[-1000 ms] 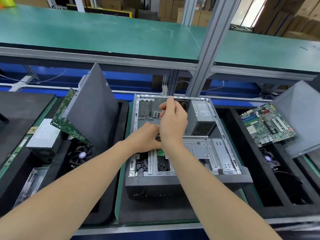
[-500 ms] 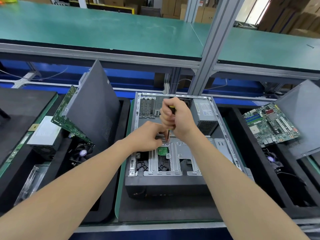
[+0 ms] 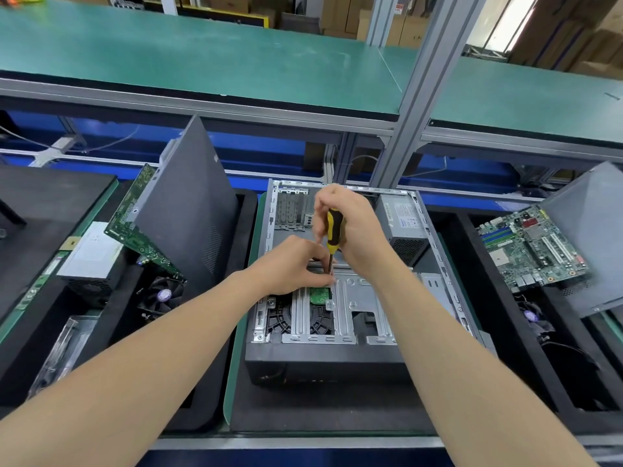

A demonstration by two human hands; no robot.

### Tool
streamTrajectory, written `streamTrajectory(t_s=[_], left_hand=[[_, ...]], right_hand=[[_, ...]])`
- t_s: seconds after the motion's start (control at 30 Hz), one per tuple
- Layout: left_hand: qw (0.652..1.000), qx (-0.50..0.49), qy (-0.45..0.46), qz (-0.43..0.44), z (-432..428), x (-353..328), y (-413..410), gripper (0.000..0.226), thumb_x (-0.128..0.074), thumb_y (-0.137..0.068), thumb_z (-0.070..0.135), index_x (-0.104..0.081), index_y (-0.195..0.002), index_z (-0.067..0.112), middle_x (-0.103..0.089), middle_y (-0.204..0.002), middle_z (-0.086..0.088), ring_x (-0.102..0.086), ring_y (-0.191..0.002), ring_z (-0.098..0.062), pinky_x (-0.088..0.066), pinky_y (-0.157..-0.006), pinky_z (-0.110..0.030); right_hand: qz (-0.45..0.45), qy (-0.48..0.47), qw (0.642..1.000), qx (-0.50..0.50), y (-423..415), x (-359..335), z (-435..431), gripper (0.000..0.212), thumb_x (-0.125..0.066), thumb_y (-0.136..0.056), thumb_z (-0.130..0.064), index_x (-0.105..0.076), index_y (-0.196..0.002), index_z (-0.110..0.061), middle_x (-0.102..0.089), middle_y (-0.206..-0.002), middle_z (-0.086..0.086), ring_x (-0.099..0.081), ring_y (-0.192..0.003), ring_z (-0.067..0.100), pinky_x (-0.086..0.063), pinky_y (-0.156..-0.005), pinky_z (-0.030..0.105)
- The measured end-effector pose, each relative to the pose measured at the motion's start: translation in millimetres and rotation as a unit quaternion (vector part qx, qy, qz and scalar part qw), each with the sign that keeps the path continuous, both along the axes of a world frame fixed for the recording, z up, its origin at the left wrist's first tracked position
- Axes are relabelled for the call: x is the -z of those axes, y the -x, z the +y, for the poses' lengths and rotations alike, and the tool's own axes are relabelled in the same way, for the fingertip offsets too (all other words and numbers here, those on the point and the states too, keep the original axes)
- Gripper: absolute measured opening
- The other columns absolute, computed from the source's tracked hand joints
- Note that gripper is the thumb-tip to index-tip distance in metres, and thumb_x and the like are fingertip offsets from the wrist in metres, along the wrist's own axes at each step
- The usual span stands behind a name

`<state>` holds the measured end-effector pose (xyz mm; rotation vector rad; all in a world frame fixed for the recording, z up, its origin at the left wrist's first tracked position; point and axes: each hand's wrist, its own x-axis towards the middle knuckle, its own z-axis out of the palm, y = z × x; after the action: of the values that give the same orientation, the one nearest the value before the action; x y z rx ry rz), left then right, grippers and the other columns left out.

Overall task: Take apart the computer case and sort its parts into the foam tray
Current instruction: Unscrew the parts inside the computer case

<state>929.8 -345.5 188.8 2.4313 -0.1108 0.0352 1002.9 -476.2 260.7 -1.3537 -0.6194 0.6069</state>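
Observation:
An open computer case lies on its side in front of me, its silver drive cage facing up. My right hand grips a yellow-and-black screwdriver held upright, its tip down on the cage. My left hand rests on the cage and pinches the screwdriver's shaft near the tip, just above a small green board. A grey power supply sits in the case's far right corner. The black foam tray on the left holds a side panel, a motherboard and a fan.
A second foam tray on the right carries another motherboard and a grey panel. A metal frame post rises behind the case under a green shelf. A boxed power supply lies in the left tray.
My right hand turned and lifted, so the screwdriver's yellow handle now shows upright. My left hand stayed on the drive cage at the tip. The view moved slightly closer.

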Motion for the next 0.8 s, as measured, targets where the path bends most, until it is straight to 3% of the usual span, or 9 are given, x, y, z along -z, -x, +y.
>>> streamTrajectory(t_s=[0.07,0.13,0.23,0.33,0.43,0.5,0.6,0.7,0.8], left_hand=[[1.0,0.003,0.001,-0.011,0.0,-0.2,0.0,0.025,-0.07,-0.083,0.059,-0.069,-0.083,0.034,-0.068,-0.08,0.016,-0.059,-0.068,-0.005,-0.046,-0.06,-0.024],[1.0,0.006,0.01,-0.016,-1.0,-1.2,1.1,0.022,-0.063,-0.081,0.061,-0.068,-0.08,0.039,-0.068,-0.079,0.022,-0.057,-0.065,-0.002,-0.041,-0.056,-0.019],[1.0,0.01,-0.006,-0.019,-3.5,-3.8,2.6,0.018,-0.047,-0.075,0.054,-0.054,-0.063,0.042,-0.057,-0.066,0.034,-0.048,-0.055,0.001,-0.029,-0.045,-0.016],[1.0,0.007,-0.01,-0.01,-4.4,-3.9,2.7,0.02,-0.043,-0.074,0.049,-0.048,-0.06,0.036,-0.056,-0.061,0.028,-0.046,-0.055,0.001,-0.027,-0.045,-0.018],[0.999,0.015,0.036,0.006,-1.2,-5.3,4.4,0.02,-0.058,-0.079,0.026,-0.065,-0.075,0.045,-0.066,-0.072,0.025,-0.058,-0.067,0.003,-0.04,-0.056,-0.01],[0.999,0.006,0.041,0.027,1.7,-4.0,3.0,0.032,-0.052,-0.076,0.012,-0.074,-0.09,0.032,-0.073,-0.087,0.015,-0.063,-0.076,-0.005,-0.051,-0.067,-0.022],[0.999,-0.006,0.026,0.041,1.1,-3.6,-0.3,0.04,-0.046,-0.078,0.002,-0.074,-0.087,0.029,-0.07,-0.08,0.001,-0.053,-0.06,-0.019,-0.046,-0.057,-0.034],[0.999,-0.015,0.018,0.037,-0.9,-5.8,0.8,0.051,-0.048,-0.081,0.002,-0.065,-0.074,0.049,-0.06,-0.066,0.002,-0.049,-0.054,-0.018,-0.041,-0.051,-0.034],[0.999,-0.011,0.008,0.038,0.0,-4.2,0.2,0.039,-0.05,-0.082,0.007,-0.063,-0.075,0.043,-0.062,-0.069,0.001,-0.056,-0.062,-0.022,-0.046,-0.056,-0.039]], right_hand=[[-0.01,-0.014,0.991,0.129,13.3,-0.7,4.5,0.02,-0.055,-0.1,-0.014,-0.064,-0.082,-0.011,-0.061,-0.067,0.008,-0.058,-0.062,0.022,-0.053,-0.06,0.035],[-0.011,-0.011,0.977,0.212,26.1,0.7,11.9,0.019,-0.056,-0.098,-0.016,-0.066,-0.082,-0.013,-0.065,-0.068,0.002,-0.06,-0.063,0.017,-0.053,-0.062,0.031],[-0.037,0.037,0.96,0.276,42.4,6.1,22.5,0.025,-0.053,-0.099,-0.024,-0.065,-0.076,-0.022,-0.062,-0.065,-0.008,-0.055,-0.065,0.009,-0.046,-0.07,0.034],[-0.06,0.045,0.954,0.29,47.1,10.0,24.2,0.035,-0.049,-0.102,-0.031,-0.058,-0.07,-0.019,-0.05,-0.062,-0.008,-0.044,-0.062,0.009,-0.039,-0.067,0.032],[-0.012,-0.017,0.969,0.245,37.3,8.6,19.3,0.033,-0.051,-0.096,-0.027,-0.051,-0.065,-0.017,-0.04,-0.06,-0.005,-0.033,-0.057,0.013,-0.031,-0.055,0.027],[0.024,-0.034,0.981,0.189,28.0,7.0,13.9,0.029,-0.051,-0.09,-0.024,-0.048,-0.062,-0.016,-0.035,-0.057,-0.003,-0.026,-0.052,0.014,-0.024,-0.048,0.027],[0.027,-0.008,0.996,0.082,16.9,6.1,8.2,0.03,-0.05,-0.086,-0.023,-0.045,-0.057,-0.017,-0.025,-0.052,-0.001,-0.017,-0.049,0.017,-0.016,-0.046,0.028],[0.043,0.001,0.998,-0.036,4.0,6.2,4.9,0.032,-0.047,-0.087,-0.021,-0.041,-0.056,-0.018,-0.022,-0.049,-0.004,-0.013,-0.049,0.017,-0.016,-0.046,0.027],[0.095,-0.033,0.986,-0.134,-11.2,7.5,0.4,0.033,-0.049,-0.086,-0.02,-0.04,-0.055,-0.019,-0.024,-0.046,-0.007,-0.014,-0.044,0.013,-0.015,-0.043,0.025]])
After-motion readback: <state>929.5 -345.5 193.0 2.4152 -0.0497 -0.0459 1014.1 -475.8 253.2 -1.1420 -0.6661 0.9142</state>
